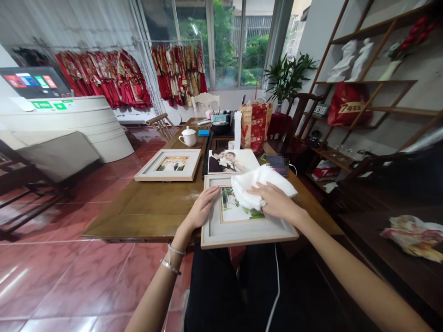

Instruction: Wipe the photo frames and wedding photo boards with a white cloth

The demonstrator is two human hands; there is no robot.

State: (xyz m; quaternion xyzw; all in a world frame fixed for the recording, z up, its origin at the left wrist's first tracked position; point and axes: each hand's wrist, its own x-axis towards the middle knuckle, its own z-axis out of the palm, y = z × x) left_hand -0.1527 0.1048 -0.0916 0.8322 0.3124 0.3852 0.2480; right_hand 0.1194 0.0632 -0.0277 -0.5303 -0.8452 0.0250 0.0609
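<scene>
A pale wooden picture frame (214,234) with a wedding photo in its middle lies at the table's near edge, overhanging it slightly. My left hand (204,206) rests along the frame's left side, fingers stretched over the rim. On the upper right of the frame, my right hand (272,198) presses a bunched white cloth (265,177), its fingers curved on the fabric. The cloth hides the frame's upper right corner and part of the photo. To the left lies a second framed photo (145,173). An unframed wedding picture (242,161) lies just behind the cloth.
The wooden table (138,212) also carries a white lidded mug (188,137), a blue box (203,133), a red and tan bag (256,124) and a blurred phone-like device (278,163). A white cable (278,276) hangs over my lap. Shelves (377,83) stand at right.
</scene>
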